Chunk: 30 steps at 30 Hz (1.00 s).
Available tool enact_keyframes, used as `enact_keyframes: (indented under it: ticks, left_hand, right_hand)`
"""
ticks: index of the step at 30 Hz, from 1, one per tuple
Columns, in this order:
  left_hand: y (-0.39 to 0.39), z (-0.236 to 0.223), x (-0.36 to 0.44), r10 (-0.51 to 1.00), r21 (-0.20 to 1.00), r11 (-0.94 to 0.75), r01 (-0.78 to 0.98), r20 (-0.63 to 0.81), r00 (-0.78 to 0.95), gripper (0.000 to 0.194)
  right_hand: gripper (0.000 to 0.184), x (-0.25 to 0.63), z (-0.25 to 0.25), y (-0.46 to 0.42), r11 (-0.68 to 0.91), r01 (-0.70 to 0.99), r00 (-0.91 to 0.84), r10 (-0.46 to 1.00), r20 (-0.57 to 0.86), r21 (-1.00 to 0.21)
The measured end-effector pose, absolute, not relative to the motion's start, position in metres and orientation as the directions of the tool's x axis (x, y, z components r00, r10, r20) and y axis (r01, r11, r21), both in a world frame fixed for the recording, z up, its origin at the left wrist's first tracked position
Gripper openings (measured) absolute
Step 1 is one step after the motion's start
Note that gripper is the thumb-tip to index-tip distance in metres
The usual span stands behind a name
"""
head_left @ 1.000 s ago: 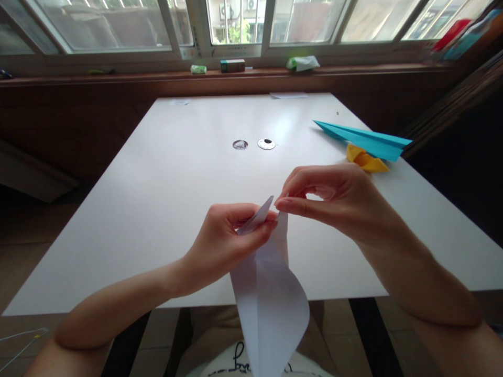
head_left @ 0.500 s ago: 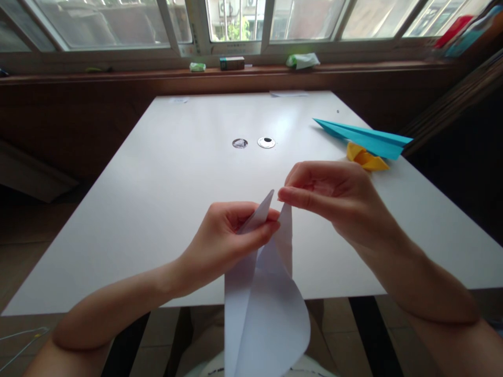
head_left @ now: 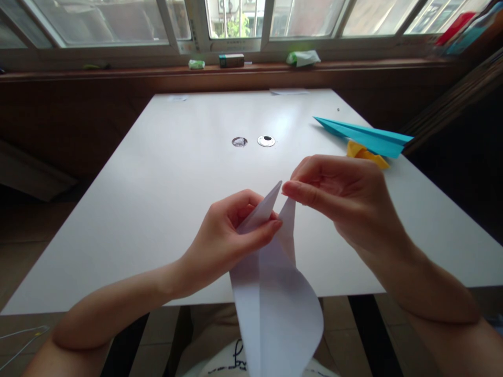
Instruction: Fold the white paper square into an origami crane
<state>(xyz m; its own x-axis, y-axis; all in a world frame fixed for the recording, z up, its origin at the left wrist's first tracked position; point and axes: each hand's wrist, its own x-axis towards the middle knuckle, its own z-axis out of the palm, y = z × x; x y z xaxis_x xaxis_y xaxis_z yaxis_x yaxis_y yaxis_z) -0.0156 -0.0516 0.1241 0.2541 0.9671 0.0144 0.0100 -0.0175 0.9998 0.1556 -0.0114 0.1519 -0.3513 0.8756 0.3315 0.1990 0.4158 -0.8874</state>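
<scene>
A white sheet of paper (head_left: 275, 303), partly folded, is held up over the near edge of the white table (head_left: 176, 173). My left hand (head_left: 231, 230) is closed, pinching the left pointed flap near its top between thumb and fingers. My right hand (head_left: 341, 193) is closed in a pinch on the tip of the right flap. The two pointed tips stand slightly apart. The lower part of the sheet curls down toward my lap.
A blue paper plane (head_left: 365, 137) lies at the table's right edge with a yellow folded paper (head_left: 363, 153) beside it. Two round grommets (head_left: 266, 141) sit mid-table. Small boxes and a crumpled bag (head_left: 302, 57) rest on the window sill.
Both hands rose a little with the paper. The two pointed flaps have spread slightly apart and the left tip stands higher.
</scene>
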Motion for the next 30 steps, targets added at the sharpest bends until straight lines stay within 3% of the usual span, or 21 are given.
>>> enact_keyframes:
  ticks: [12, 30]
  left_hand:
    - [-0.0497, 0.1236, -0.0185, 0.963, 0.994, 0.026, 0.109, -0.054, 0.263, 0.018]
    - [-0.0476, 0.1215, -0.0167, 0.968, 0.990, 0.101, 0.102, -0.122, 0.220, 0.024]
  right_hand:
    - [0.022, 0.1528, 0.1500, -0.0103, 0.481, 0.203, -0.320, 0.856, 0.407, -0.853]
    - [0.022, 0.1527, 0.1511, -0.0124, 0.524, 0.254, -0.349, 0.833, 0.429, -0.813]
